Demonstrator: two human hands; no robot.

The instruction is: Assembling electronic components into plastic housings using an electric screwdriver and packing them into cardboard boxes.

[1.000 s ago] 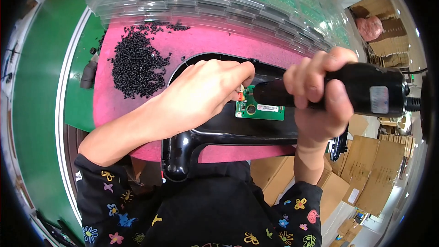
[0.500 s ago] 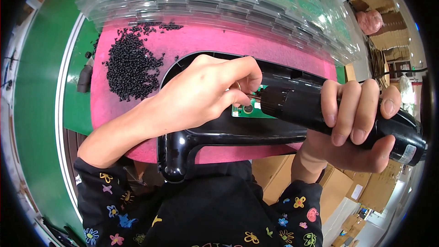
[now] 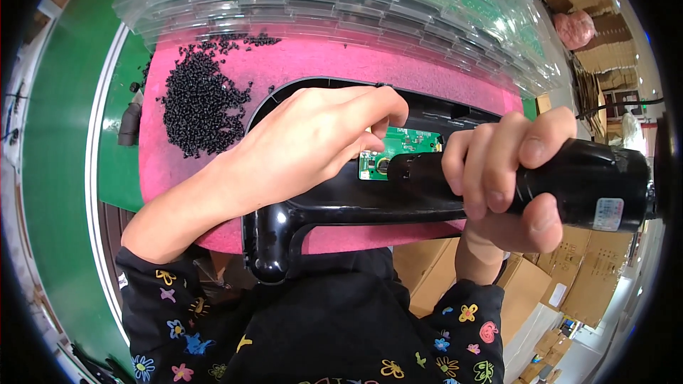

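Note:
My right hand [image 3: 498,163] is wrapped round a black electric screwdriver [image 3: 597,174] with a small pale label near its rear. The driver's front end hangs over a green circuit board [image 3: 413,141], which lies inside a large black plastic housing [image 3: 356,203]. My left hand [image 3: 313,135] reaches across the housing's left part, its fingers curled and closed beside the board's left side. Whatever lies between those fingertips is hidden. The driver's front end is apart from the left fingers, and its bit cannot be made out.
A pile of small black screws [image 3: 203,103] spreads over the pink mat [image 3: 160,171] at the left. Stacked clear plastic trays [image 3: 334,3] holding green boards line the back. A dark cylindrical piece [image 3: 130,124] lies left of the mat. Cardboard boxes [image 3: 427,274] stand below at the right.
The screwdriver has turned and its front end has come away from my left fingertips, uncovering more of the circuit board. My right hand has shifted left, while my left hand has barely moved.

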